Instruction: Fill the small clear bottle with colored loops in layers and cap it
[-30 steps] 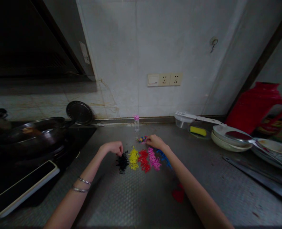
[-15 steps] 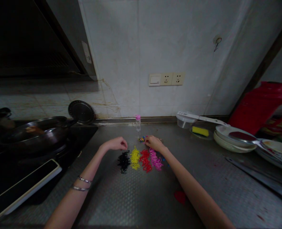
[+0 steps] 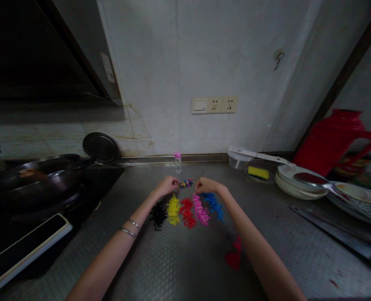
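On a metal counter lie small piles of tiny coloured pieces side by side: black, yellow, red, pink and blue. Beyond them sits a small mixed-colour heap. My left hand is curled, its fingertips pinched at the left edge of that heap. At the heap's right edge my right hand has its fingers closed too. What either pinch holds is too small to see. A little clear bottle with a pink cap stands behind the heap.
A dark wok and a round lid sit on the stove at left. At right are stacked bowls, a yellow sponge, a plastic tub and a red jug. A red spot lies near my right forearm.
My left hand moved from above the black pile forward and right to the mixed heap. My right hand stayed by the heap. The view shifted slightly, and the blue pile shows again.
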A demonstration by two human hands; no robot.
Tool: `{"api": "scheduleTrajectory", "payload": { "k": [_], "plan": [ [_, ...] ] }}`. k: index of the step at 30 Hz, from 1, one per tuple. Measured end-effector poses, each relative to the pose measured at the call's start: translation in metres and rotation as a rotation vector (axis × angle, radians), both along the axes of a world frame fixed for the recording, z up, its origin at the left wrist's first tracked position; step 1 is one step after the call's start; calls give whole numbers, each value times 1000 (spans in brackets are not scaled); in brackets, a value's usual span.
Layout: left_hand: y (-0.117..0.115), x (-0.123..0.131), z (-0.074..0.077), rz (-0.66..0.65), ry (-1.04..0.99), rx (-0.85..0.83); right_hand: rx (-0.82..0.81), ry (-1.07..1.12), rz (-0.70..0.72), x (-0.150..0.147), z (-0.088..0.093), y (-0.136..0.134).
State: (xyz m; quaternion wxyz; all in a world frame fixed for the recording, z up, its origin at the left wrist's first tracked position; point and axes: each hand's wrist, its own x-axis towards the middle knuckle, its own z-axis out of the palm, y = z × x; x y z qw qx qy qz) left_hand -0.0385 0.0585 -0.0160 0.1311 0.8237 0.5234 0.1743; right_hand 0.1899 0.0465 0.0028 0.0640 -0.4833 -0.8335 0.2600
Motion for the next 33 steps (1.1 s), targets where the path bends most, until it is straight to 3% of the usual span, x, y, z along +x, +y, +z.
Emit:
{"api": "scheduleTrajectory", "payload": {
  "k": [8, 16, 27, 33],
  "plan": [
    [-8, 18, 4, 15, 100, 26, 25, -13, -21, 5, 9, 0],
    [3, 18, 0, 33, 110, 57, 42, 69, -25, 9, 4, 7],
    [10, 0, 14, 15, -103, 134, 100, 44, -50, 7, 6, 7],
    [-6, 10, 14, -86, -179, 49, 157, 24, -76, 8, 5, 7]
  ]
}}
